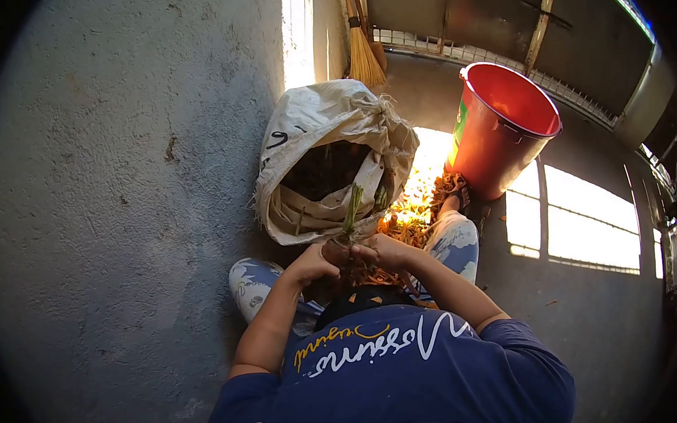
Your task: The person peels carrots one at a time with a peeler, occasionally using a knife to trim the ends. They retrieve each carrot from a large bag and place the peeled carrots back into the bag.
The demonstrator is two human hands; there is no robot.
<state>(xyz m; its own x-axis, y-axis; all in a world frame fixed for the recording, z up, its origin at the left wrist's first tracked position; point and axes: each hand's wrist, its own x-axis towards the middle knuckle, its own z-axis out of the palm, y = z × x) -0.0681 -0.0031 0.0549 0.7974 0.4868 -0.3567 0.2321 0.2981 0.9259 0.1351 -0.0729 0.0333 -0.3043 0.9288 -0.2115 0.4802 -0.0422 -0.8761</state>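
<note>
Both my hands meet in front of my lap, at the near edge of an open white woven sack. My left hand is closed around one side of a brown root-like piece with a green stalk pointing up toward the sack. On the other side, my right hand has its fingers bent against the same piece. Dark contents show inside the sack's mouth. Orange-brown scraps lie on the floor beyond my right hand and below both hands.
A tall red bucket stands at the right, beyond my foot. A straw broom leans near the wall, which runs along the left. Metal gate panels are at the back.
</note>
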